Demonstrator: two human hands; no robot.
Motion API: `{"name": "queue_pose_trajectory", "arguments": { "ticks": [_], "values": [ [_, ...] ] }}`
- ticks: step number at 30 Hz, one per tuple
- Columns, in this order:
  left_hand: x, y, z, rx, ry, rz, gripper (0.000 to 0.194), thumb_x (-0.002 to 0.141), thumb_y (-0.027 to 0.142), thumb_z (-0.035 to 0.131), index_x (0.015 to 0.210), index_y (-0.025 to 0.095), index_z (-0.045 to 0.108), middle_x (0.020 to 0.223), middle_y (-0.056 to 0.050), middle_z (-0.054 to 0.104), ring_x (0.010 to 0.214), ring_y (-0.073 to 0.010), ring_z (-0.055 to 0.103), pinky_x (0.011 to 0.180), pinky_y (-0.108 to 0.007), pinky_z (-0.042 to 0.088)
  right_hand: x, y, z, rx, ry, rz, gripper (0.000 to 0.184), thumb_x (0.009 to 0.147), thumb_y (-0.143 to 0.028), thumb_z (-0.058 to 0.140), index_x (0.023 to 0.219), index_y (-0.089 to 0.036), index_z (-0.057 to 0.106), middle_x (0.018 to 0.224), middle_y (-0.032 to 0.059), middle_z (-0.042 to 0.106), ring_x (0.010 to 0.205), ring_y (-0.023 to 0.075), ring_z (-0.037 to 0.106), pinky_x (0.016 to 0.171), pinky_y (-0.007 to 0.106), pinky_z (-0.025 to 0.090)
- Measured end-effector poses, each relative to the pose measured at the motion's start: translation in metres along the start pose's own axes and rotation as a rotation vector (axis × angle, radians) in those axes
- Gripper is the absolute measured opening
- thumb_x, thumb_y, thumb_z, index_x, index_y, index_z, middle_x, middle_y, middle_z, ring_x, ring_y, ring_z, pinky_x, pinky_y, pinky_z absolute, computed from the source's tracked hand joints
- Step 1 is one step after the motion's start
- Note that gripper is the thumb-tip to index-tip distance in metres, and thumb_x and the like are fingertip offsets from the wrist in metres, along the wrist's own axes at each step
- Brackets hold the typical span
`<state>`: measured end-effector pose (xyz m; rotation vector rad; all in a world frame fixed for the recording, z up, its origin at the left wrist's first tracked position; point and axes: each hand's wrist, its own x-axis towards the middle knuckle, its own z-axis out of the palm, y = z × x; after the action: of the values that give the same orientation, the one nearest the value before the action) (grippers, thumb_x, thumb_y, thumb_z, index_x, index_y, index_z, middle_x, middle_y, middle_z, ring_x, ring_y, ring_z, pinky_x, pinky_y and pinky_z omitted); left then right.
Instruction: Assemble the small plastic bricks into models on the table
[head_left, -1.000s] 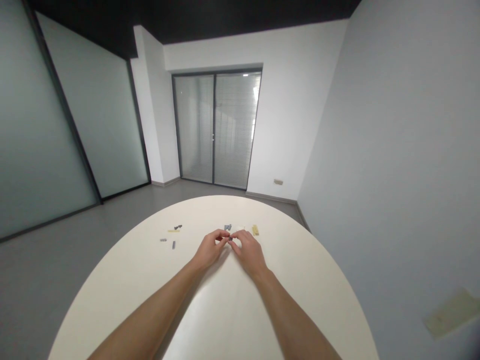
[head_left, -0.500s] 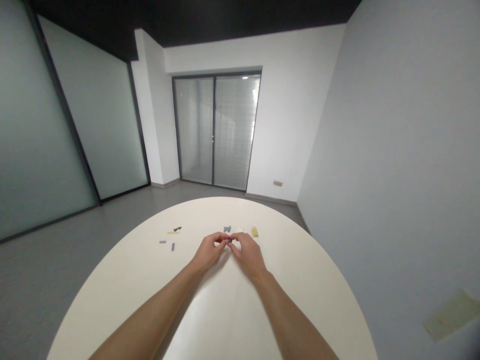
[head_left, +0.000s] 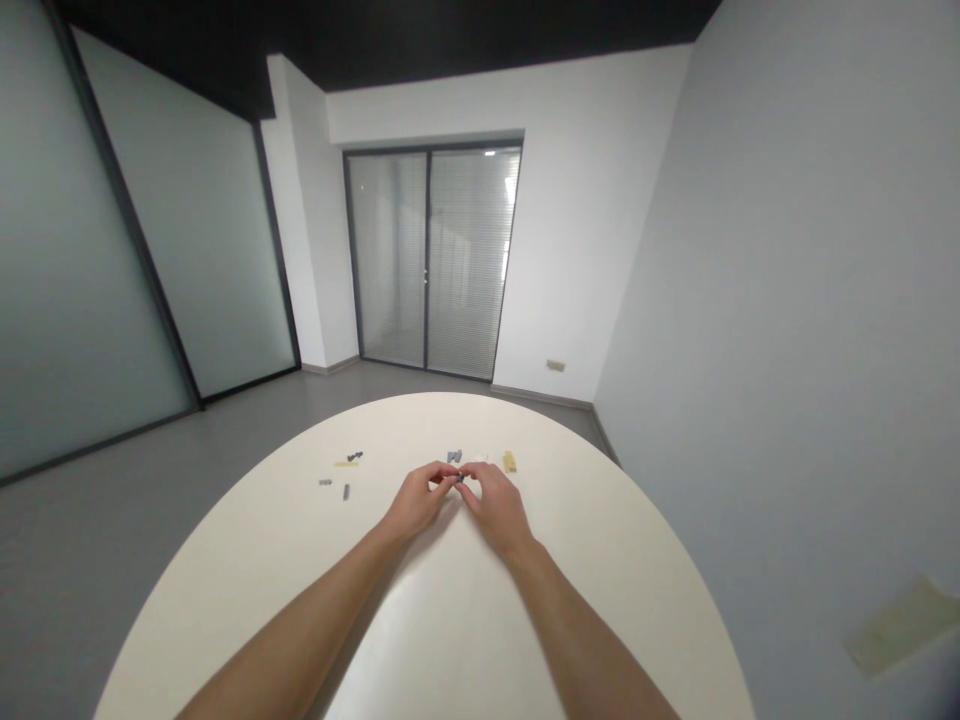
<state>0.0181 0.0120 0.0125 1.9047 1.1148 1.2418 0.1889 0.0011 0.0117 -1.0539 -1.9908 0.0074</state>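
Between the fingertips of both hands is a small dark grey piece (head_left: 460, 478), mostly covered by the fingers; its exact kind is too small to make out. My left hand (head_left: 418, 498) pinches it from the left, thumb and fingers closed. From the other side my right hand (head_left: 492, 505) grips it the same way. Just beyond the fingertips lie some blue-grey pieces (head_left: 454, 456). A small white piece (head_left: 482, 458) rests behind the right fingers. Several yellow pieces (head_left: 510, 461) sit together to the right of it.
On the left of the round white table (head_left: 247, 560) lie black pieces (head_left: 355, 456), a thin yellow strip (head_left: 346, 464) and two grey pieces, one sideways (head_left: 325, 482) and one lengthwise (head_left: 346, 492). A grey wall (head_left: 787, 350) rises on the right.
Both hands stay in nearly the same place. The small dark piece between the fingertips appears slightly turned. The loose pieces on the table have not moved.
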Motion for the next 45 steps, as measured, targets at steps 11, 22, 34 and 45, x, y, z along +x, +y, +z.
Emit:
{"name": "queue_pose_trajectory", "arguments": {
  "ticks": [11,22,34,45],
  "values": [
    [-0.0015,0.0010,-0.0008,0.046,-0.004,-0.001,0.030,0.088,0.039,0.054,0.094,0.018,0.074,0.094,-0.007,0.074,0.086,-0.0203,0.064,0.083,-0.032,0.048,-0.0007,0.0016,0.0010,0.001,-0.012,-0.001,0.013,0.092,-0.025,0.059,0.104,-0.022,0.064,0.102,0.0043,0.070,0.099,0.0190,0.062,0.089,0.032,0.048],
    [-0.0018,0.0012,-0.0005,0.101,0.001,0.001,0.030,0.088,0.039,0.052,0.092,0.019,0.074,0.092,-0.006,0.075,0.084,-0.0204,0.064,0.081,-0.032,0.048,0.0000,0.0004,0.0004,0.017,-0.019,0.009,0.013,0.092,-0.024,0.058,0.104,-0.022,0.064,0.102,0.0053,0.070,0.099,0.0201,0.063,0.088,0.034,0.049],
    [-0.0022,-0.0051,-0.0011,0.165,-0.003,-0.015,0.027,0.088,0.037,0.053,0.096,0.023,0.075,0.096,-0.004,0.075,0.083,-0.0193,0.065,0.083,-0.029,0.048,-0.0003,-0.0018,0.0005,0.004,-0.048,0.019,0.015,0.091,-0.019,0.056,0.103,-0.022,0.064,0.101,0.0045,0.069,0.099,0.0201,0.061,0.090,0.034,0.048],
    [-0.0032,0.0014,-0.0012,0.156,-0.023,-0.002,0.033,0.092,0.041,0.048,0.097,0.023,0.075,0.096,-0.004,0.076,0.085,-0.0200,0.066,0.083,-0.029,0.047,-0.0001,-0.0013,0.0000,0.007,-0.046,0.011,0.016,0.090,-0.017,0.054,0.102,-0.022,0.064,0.102,0.0041,0.069,0.099,0.0199,0.061,0.090,0.034,0.048]
  ]
}}
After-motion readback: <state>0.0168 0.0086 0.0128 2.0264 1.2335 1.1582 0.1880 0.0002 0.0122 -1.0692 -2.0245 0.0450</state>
